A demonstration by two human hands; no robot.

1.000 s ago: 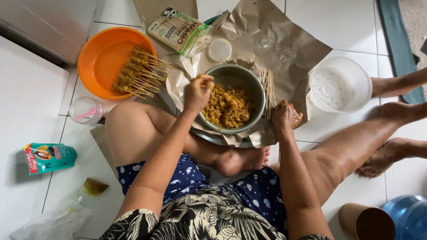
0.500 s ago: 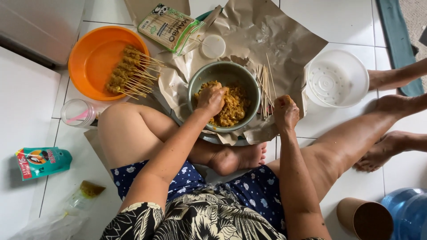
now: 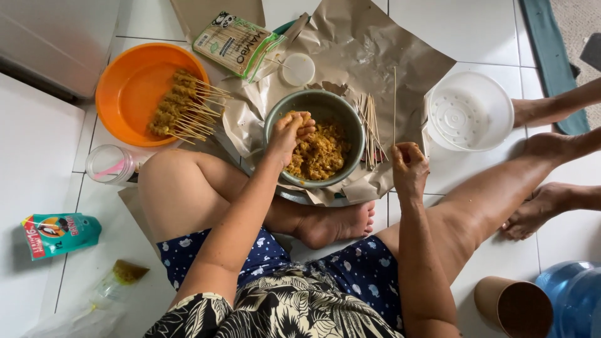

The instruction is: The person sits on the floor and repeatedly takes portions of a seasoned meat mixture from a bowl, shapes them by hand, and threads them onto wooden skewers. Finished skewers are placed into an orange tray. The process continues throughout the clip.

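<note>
Now the left hand (image 3: 289, 133) pinches minced filling (image 3: 320, 153) over the bowl (image 3: 350, 119); the right hand (image 3: 408, 166) grips a thin skewer (image 3: 394, 100).

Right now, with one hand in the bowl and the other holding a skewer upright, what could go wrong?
The right hand holds a thin bamboo skewer point up, so it might prick the left hand coming over with meat. The left hand's meat mix could drop past the grey bowl onto the brown paper. Loose skewers lie right beside the bowl and may get knocked off the paper.
</note>
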